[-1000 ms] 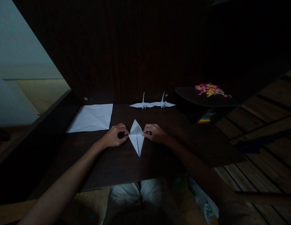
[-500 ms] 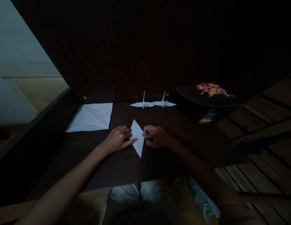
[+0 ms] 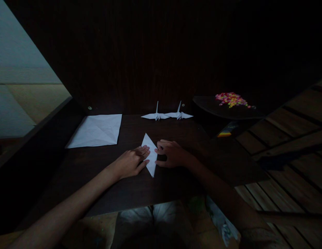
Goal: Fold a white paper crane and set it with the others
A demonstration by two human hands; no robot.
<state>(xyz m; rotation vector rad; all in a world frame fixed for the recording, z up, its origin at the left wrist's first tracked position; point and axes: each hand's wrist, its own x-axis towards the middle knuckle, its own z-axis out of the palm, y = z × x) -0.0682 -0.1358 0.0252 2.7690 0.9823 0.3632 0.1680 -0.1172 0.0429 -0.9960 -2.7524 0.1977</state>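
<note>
- Okay, head view: folded paper diamond (image 3: 153, 156) flat on tabletop (image 3: 119, 193), long axis pointing away, far tip leaning left.
- Left hand (image 3: 132, 162) unclenched, fingers over its left side; right hand (image 3: 173, 154) loosely curled, thumb and fingertips apart at right edge; both touching, neither nearer.
- Beyond: paper cranes (image 3: 157, 116); left: creased sheet (image 3: 95, 131); right: colourful bits (image 3: 232, 99).
- Nothing blocks.

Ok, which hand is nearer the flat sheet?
Left: the left hand lies right of the flat sheet, nearer the viewer; the right hand is farther right, touching the folded paper.
</note>
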